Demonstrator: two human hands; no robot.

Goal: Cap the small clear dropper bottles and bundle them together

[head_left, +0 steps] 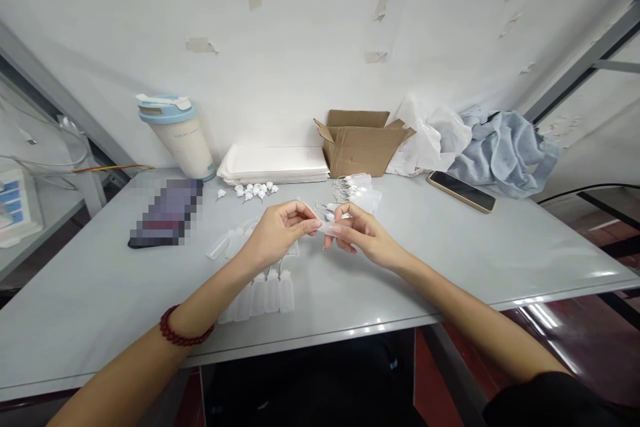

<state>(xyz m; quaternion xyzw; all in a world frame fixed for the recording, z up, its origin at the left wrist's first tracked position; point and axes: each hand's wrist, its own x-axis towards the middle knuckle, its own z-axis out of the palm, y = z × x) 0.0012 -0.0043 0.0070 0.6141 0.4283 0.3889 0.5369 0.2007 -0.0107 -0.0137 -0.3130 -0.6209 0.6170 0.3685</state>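
Note:
Between my two hands, above the middle of the table, is a small translucent white plastic piece [327, 229]; its exact kind is partly hidden by my fingers. My left hand [280, 230] is closed, pinching its left end between thumb and fingers. The thumb and index finger of my right hand [363, 233] close on its other end. Below my left hand lie several flat, translucent bottle-shaped pieces [271, 293] in a row. More of them [220, 247] lie partly hidden behind that hand. Beyond my right hand is a pile of similar pieces with thin strings [365, 197].
Small white caps with dark tips [257, 192] lie near a white paper stack [275, 163]. Along the wall stand a tumbler [177, 140], an open cardboard box [360, 147], a white plastic bag [430, 133] and a blue cloth [505, 150]. A phone [463, 191] lies right; a blurred dark device [167, 213] left.

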